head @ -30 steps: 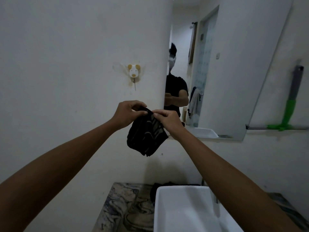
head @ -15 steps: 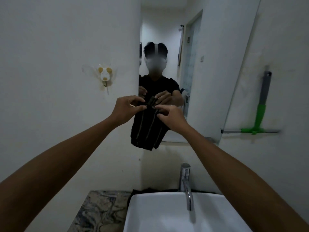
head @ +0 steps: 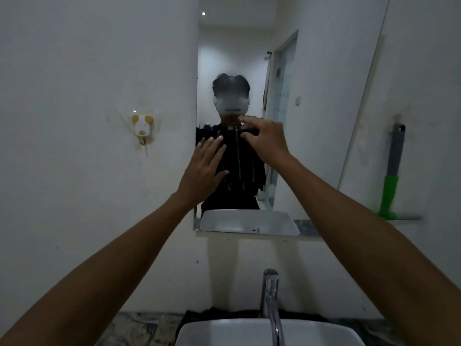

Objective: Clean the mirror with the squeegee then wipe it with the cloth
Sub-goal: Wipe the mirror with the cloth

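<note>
Mirror (head: pixel 324 108) on the wall, squeegee (head: pixel 391 181) hanging just right of it. Dark cloth (head: pixel 239 158) spread against the glass: left hand (head: pixel 203 168) flat, fingers straight; right hand (head: pixel 264 138) pinching the top edge. Best kept flat under 2 hands, wiped in overlapping passes.

A small home bathroom. A white basin (head: pixel 249 330) with a chrome tap (head: pixel 270 300) sits near, a mirror (head: pixel 311 121) hangs on the far wall, and a dog-shaped hook (head: pixel 142 127) sticks left of it.

White walls (head: pixel 74 71); basin (head: pixel 224 333), tap (head: pixel 270 295), marbled counter (head: pixel 134 328).
</note>
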